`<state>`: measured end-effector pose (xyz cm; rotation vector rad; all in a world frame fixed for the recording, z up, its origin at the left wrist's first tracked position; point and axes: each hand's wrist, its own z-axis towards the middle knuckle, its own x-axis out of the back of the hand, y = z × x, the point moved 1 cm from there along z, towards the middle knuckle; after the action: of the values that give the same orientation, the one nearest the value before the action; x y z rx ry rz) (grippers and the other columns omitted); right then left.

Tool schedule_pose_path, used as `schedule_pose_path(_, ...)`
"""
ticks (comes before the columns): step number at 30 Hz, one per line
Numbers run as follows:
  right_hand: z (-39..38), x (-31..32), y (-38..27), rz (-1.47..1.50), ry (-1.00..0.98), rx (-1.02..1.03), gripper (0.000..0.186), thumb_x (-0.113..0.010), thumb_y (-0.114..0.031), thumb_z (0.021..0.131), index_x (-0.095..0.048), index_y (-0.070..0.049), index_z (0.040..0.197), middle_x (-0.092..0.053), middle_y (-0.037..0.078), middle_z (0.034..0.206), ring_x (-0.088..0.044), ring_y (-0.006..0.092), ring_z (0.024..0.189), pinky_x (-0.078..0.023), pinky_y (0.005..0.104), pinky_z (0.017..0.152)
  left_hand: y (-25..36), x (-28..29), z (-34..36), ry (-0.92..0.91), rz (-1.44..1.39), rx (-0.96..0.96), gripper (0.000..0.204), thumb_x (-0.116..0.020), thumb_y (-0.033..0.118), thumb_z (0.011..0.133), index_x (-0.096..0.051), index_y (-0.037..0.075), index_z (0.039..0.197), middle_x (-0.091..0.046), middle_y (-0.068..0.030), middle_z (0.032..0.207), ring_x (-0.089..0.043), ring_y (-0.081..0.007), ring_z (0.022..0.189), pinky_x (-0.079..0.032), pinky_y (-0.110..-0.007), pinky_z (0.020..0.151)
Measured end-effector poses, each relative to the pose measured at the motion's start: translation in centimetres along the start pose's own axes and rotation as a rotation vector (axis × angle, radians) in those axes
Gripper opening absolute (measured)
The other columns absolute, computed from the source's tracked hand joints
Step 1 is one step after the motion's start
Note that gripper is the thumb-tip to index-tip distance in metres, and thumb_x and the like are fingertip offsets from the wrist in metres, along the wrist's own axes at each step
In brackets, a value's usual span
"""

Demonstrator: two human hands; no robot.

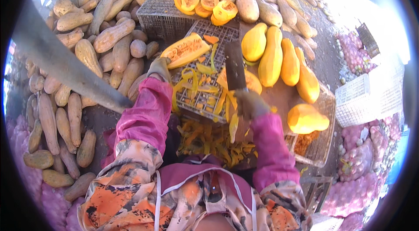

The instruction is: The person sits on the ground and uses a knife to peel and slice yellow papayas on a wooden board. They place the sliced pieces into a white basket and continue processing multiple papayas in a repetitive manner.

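My gloved left hand point(160, 67) grips the near left end of a peeled squash half point(185, 52), its orange seedy hollow facing up. In my right hand point(252, 103) is a cleaver point(236, 66), its dark broad blade pointing away from me. Partly behind the cleaver lies another cut squash piece point(252, 82). Both pieces rest on an upturned plastic crate point(208, 30) strewn with yellow peel strips point(188, 83) and orange scraps. Right of the blade are several whole peeled squashes point(270, 56), with one shorter peeled piece point(307, 118) nearer me.
Unpeeled squashes point(114, 35) pile up at the left and far side. A crate point(163, 15) bears cut orange pieces point(209, 1). Peelings point(214, 143) cover the ground before me. A grey pole point(74, 60) slants across the left. White crates point(369, 95) and pink net sacks point(353, 189) stand right.
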<state>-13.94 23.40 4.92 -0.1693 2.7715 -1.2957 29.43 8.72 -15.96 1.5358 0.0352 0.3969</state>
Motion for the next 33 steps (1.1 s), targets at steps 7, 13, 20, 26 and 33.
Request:
schedule_pose_path(7, -5.1, 2.4, 9.5, 0.272, 0.139, 0.084, 0.025, -0.071, -0.019, 0.085, -0.064, -0.002, 0.102, -0.065, 0.007, 0.07, -0.06, 0.0165, 0.055, -0.045, 0.0266, 0.05, 20.7, -12.1, 10.7, 0.315, -1.047, 0.327, 0.028, -0.063, 0.014, 0.094, -0.062, -0.004, 0.116, -0.064, -0.0212, 0.119, -0.068, -0.0357, 0.1, -0.061, -0.043, 0.081)
schedule_pose_path(13, -4.0, 3.4, 12.6, 0.245, 0.243, 0.171, 0.025, -0.066, -0.017, 0.083, -0.063, 0.001, 0.102, -0.064, 0.009, 0.068, -0.064, 0.0214, 0.058, -0.051, 0.0305, 0.053, 26.4, -16.3, 21.8, -0.148, 0.903, -0.206, 0.046, -0.073, 0.031, 0.086, -0.068, 0.002, 0.12, -0.072, -0.0186, 0.112, -0.07, -0.0274, 0.101, -0.056, -0.035, 0.083)
schedule_pose_path(20, -3.8, 3.5, 11.9, 0.338, 0.257, 0.024, 0.015, -0.067, -0.006, 0.071, -0.064, -0.003, 0.086, -0.062, 0.008, 0.064, -0.059, 0.0216, 0.051, -0.048, 0.0323, 0.046, 27.8, -17.9, 6.4, -0.34, 0.252, -0.301, 0.05, -0.066, 0.019, 0.092, -0.056, 0.005, 0.139, -0.067, -0.0191, 0.125, -0.065, -0.0354, 0.113, -0.053, -0.038, 0.096)
schedule_pose_path(26, -3.6, 3.9, 13.2, 0.096, 0.297, 0.282, 0.018, -0.066, -0.008, 0.079, -0.064, -0.002, 0.096, -0.065, 0.009, 0.065, -0.061, 0.02, 0.051, -0.047, 0.0308, 0.046, 25.0, -21.9, -2.5, -1.286, 0.72, -0.14, 0.063, -0.074, 0.022, 0.082, -0.055, 0.006, 0.14, -0.07, -0.0191, 0.118, -0.065, -0.0312, 0.114, -0.048, -0.038, 0.101)
schedule_pose_path(33, -3.3, 4.1, 14.3, 0.567, 0.298, 0.146, 0.026, -0.068, -0.015, 0.08, -0.063, -0.004, 0.104, -0.065, 0.01, 0.064, -0.059, 0.0198, 0.047, -0.044, 0.0295, 0.04, 19.7, -19.8, -4.0, -1.03, 0.294, 0.063, 0.051, -0.071, 0.013, 0.087, -0.058, -0.001, 0.133, -0.069, -0.0137, 0.122, -0.067, -0.0246, 0.104, -0.051, -0.034, 0.094)
